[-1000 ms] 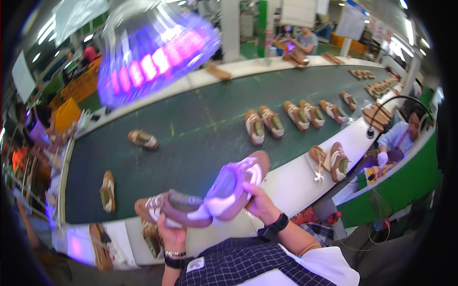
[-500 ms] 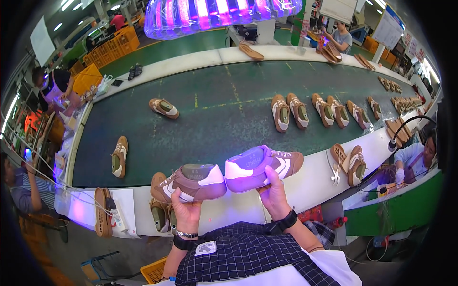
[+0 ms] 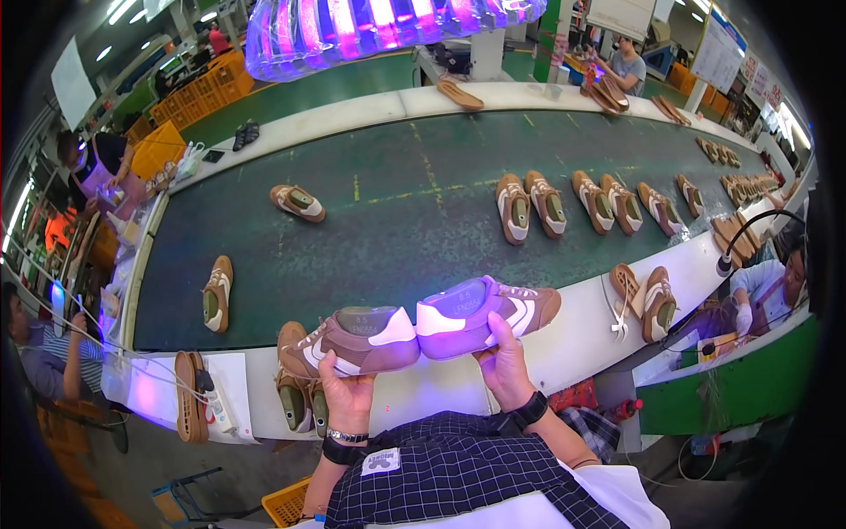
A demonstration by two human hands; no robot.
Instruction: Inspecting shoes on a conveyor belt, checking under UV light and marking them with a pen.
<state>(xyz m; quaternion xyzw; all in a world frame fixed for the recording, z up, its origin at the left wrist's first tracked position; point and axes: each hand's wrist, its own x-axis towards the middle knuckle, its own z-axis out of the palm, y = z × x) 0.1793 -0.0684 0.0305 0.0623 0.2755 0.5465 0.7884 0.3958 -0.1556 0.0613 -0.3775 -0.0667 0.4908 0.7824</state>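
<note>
In my left hand (image 3: 347, 388) is a brown sneaker (image 3: 348, 344) with white side stripes, its toe pointing left. My right hand (image 3: 506, 366) grips a matching sneaker (image 3: 485, 317), toe to the right, lit violet. Both are held up heel to heel over the white ledge, and each has a green shoe last (image 3: 461, 298) inside. My thumbs press on the near sides; the other fingers are mostly hidden beneath. Behind the left sneaker, another pair of sneakers (image 3: 295, 407) stands on the ledge, partly covered.
The green conveyor (image 3: 388, 256) carries several sneakers (image 3: 546, 203). A violet lamp (image 3: 397, 31) hangs above. On the white ledge (image 3: 573, 339) are a sneaker (image 3: 658, 304), loose soles (image 3: 189, 397) and a power strip (image 3: 218, 406). Co-workers (image 3: 767, 291) sit at both sides.
Both sneakers stay in my hands, almost unmoved. The view has shifted slightly. At the left, a co-worker's hand has moved. At the right, the gloved co-worker's arms have moved a little.
</note>
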